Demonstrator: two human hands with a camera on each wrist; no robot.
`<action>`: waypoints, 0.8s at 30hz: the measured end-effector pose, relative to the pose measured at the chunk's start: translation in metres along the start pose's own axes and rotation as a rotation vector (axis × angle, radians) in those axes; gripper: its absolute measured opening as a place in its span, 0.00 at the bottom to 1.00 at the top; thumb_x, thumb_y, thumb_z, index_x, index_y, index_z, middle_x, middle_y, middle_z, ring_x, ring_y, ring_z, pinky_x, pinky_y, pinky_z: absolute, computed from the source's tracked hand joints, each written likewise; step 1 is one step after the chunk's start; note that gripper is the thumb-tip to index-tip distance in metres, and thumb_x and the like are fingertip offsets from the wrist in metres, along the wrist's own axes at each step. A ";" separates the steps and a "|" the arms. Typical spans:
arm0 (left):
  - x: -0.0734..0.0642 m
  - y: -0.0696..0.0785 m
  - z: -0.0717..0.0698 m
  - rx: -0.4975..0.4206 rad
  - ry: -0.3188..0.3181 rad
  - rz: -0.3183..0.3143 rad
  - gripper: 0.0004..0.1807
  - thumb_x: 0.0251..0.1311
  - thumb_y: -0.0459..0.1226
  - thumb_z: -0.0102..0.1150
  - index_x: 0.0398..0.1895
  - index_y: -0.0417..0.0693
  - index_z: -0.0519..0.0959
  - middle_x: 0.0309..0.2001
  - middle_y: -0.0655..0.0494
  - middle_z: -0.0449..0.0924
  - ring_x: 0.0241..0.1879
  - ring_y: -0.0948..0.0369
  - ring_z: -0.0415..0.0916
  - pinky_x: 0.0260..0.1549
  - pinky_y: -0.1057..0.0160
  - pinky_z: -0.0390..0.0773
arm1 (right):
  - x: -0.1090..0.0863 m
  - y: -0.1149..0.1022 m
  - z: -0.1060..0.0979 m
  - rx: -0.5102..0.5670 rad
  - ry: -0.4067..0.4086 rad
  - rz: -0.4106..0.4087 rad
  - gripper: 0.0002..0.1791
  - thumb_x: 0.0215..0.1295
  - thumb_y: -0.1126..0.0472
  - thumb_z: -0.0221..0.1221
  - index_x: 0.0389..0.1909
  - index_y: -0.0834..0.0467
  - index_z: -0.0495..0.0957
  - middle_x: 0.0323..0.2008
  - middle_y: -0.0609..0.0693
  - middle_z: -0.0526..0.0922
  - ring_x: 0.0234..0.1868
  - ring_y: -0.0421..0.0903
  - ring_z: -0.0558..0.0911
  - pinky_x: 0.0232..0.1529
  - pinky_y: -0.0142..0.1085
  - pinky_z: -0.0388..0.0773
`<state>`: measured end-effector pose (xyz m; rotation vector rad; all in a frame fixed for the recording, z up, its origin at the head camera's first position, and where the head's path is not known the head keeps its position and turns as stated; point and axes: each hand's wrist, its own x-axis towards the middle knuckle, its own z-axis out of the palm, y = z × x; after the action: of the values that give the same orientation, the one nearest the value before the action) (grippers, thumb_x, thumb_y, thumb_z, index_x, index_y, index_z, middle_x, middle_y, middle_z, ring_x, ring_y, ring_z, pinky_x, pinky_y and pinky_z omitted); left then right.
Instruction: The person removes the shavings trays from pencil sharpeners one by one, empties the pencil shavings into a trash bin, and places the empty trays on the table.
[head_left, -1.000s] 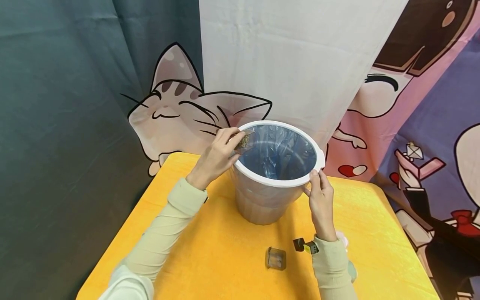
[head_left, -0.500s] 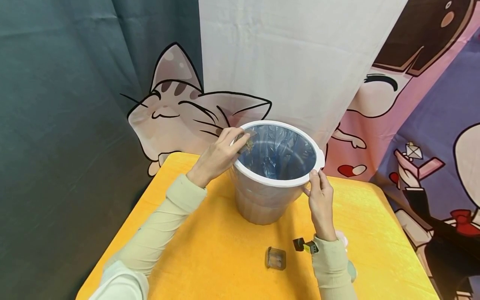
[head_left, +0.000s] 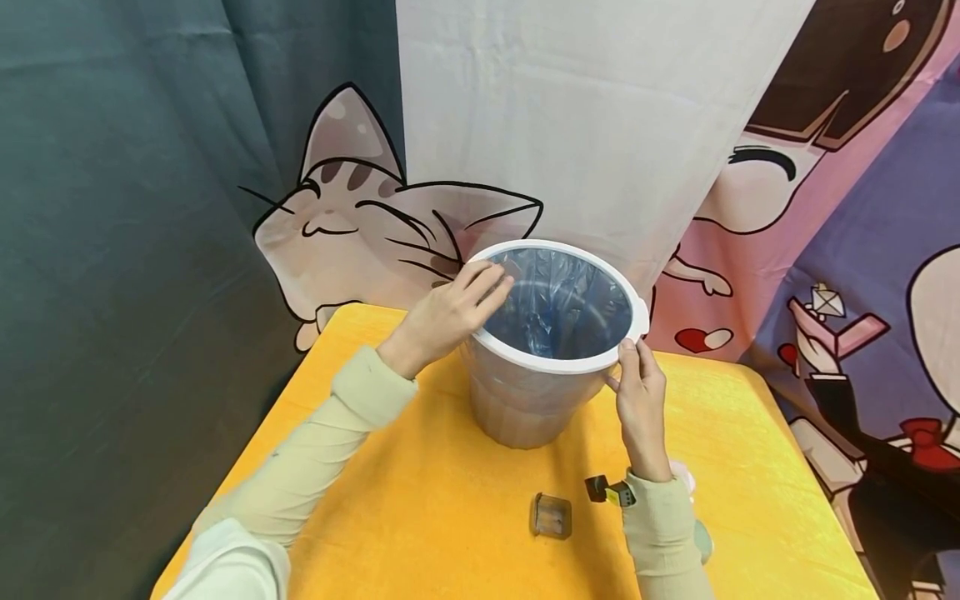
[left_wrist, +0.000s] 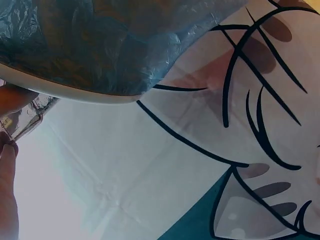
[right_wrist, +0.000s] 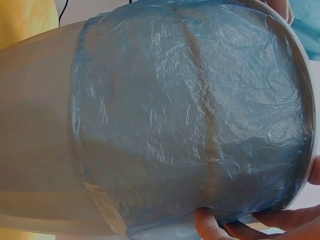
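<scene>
A white bin (head_left: 525,408) with a translucent blue liner bag (head_left: 558,292) inside stands on the yellow table. Over its left rim, my left hand (head_left: 450,312) holds a small clear plastic box (left_wrist: 35,115), tipped toward the opening and mostly hidden behind the fingers in the head view. My right hand (head_left: 642,396) grips the bin's rim on the right side, thumb and fingers on either side of the edge. In the right wrist view the liner is folded down over the outside of the bin, with fingers (right_wrist: 215,227) against it.
A small clear square container (head_left: 552,517) lies on the yellow tablecloth (head_left: 420,517) in front of the bin. Pink and pale green items (head_left: 702,542) show partly behind the right sleeve. Printed curtains (head_left: 600,125) hang close behind the table.
My left hand has moved slightly right and turned over, tipping the clear box toward the bin. The dried greenish bits seen in it earlier are out of sight. My right hand stays put.
</scene>
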<state>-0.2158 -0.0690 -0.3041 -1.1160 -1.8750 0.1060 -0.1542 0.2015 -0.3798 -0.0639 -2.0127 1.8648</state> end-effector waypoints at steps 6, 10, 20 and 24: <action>0.005 0.002 -0.005 0.027 -0.003 0.045 0.18 0.64 0.22 0.39 0.54 0.36 0.73 0.52 0.43 0.70 0.52 0.50 0.65 0.36 0.66 0.80 | 0.000 0.000 0.000 -0.013 0.003 0.000 0.29 0.68 0.44 0.46 0.64 0.55 0.64 0.59 0.56 0.69 0.60 0.53 0.69 0.52 0.53 0.73; 0.007 0.003 -0.008 0.046 -0.032 0.071 0.19 0.63 0.21 0.40 0.55 0.37 0.72 0.52 0.43 0.70 0.52 0.49 0.65 0.44 0.65 0.77 | -0.001 -0.001 0.000 -0.015 0.006 0.001 0.28 0.68 0.45 0.46 0.64 0.55 0.65 0.60 0.55 0.69 0.60 0.52 0.68 0.52 0.54 0.72; 0.011 -0.002 -0.010 0.105 -0.080 0.136 0.16 0.63 0.23 0.44 0.52 0.35 0.74 0.51 0.42 0.72 0.50 0.48 0.67 0.49 0.61 0.76 | -0.002 -0.002 0.000 -0.016 0.006 0.002 0.28 0.68 0.45 0.46 0.64 0.55 0.64 0.60 0.55 0.68 0.60 0.52 0.67 0.53 0.56 0.71; 0.013 -0.005 -0.014 0.140 -0.097 0.139 0.15 0.63 0.24 0.45 0.52 0.35 0.74 0.51 0.42 0.72 0.50 0.48 0.67 0.47 0.62 0.77 | -0.001 -0.002 0.000 -0.014 0.003 0.001 0.28 0.68 0.45 0.46 0.64 0.55 0.64 0.60 0.55 0.68 0.60 0.52 0.67 0.53 0.56 0.70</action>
<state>-0.2108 -0.0670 -0.2848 -1.1613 -1.8427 0.3705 -0.1525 0.2010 -0.3786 -0.0714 -2.0236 1.8503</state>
